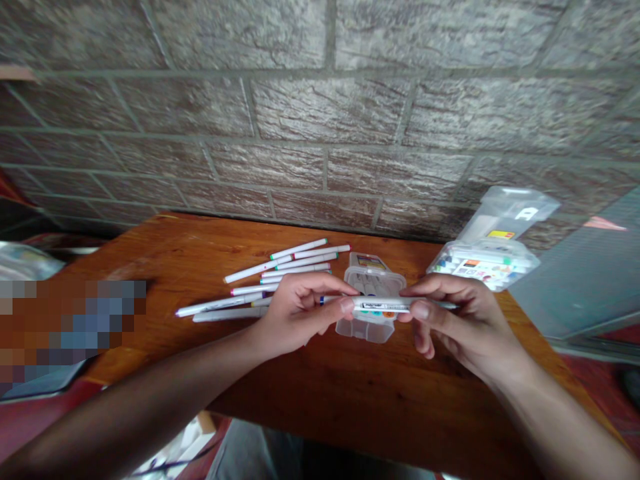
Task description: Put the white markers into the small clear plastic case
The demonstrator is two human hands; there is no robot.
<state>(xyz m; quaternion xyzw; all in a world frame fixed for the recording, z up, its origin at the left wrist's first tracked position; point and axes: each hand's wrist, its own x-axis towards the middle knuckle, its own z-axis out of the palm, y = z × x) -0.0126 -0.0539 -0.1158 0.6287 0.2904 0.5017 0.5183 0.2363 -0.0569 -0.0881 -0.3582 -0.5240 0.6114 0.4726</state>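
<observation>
Gripping a white twin-tip marker, the left hand pinches one end between thumb and curled fingers while the right hand closes around the other, just above a clear plastic case on a wooden table. Dark print on the barrel is too small to read, as is the labelling on a second case.

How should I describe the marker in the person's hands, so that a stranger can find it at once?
On the wooden table, look just above the small clear plastic case. The white marker there is gripped by the left hand and right hand. Unlike the loose markers on the table, only it is lifted up.
</observation>
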